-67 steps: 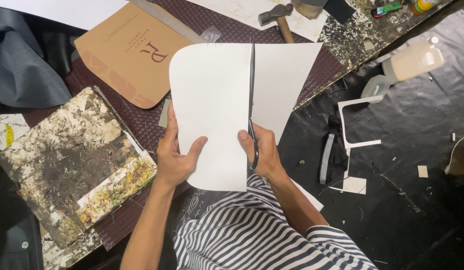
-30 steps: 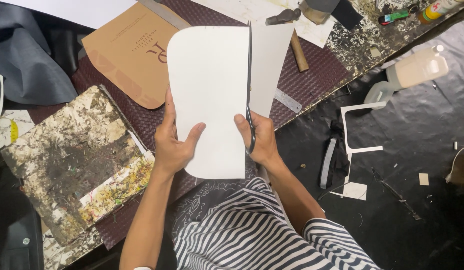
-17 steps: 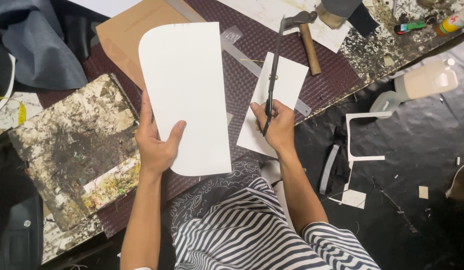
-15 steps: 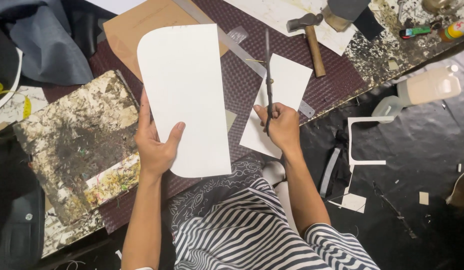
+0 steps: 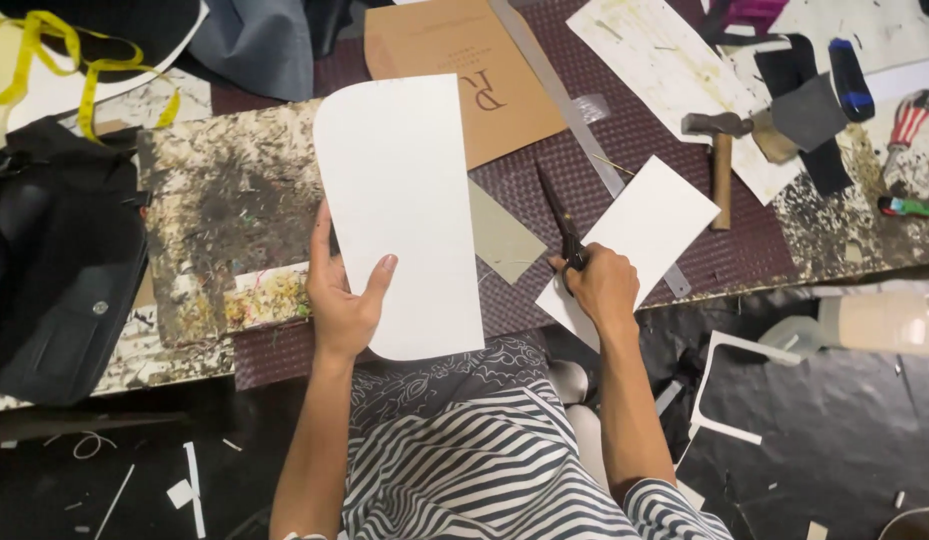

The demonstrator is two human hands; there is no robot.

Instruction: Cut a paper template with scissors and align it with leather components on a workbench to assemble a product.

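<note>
My left hand grips the lower left edge of a white card shape with rounded corners, held up over the workbench. My right hand is closed on black scissors whose blades point away from me, and it also rests on a white offcut sheet lying on the dark woven mat. A small greyish card scrap lies between the two hands.
A brown cardboard template and a metal ruler lie beyond the card. A hammer, a screwdriver and paper scraps sit at the right. A stained cutting board, black bag and yellow tape measure are at the left.
The sheet has come apart into two pieces: my left hand kept the rounded piece, while my right hand carried the scissors and offcut rightwards and down onto the mat.
</note>
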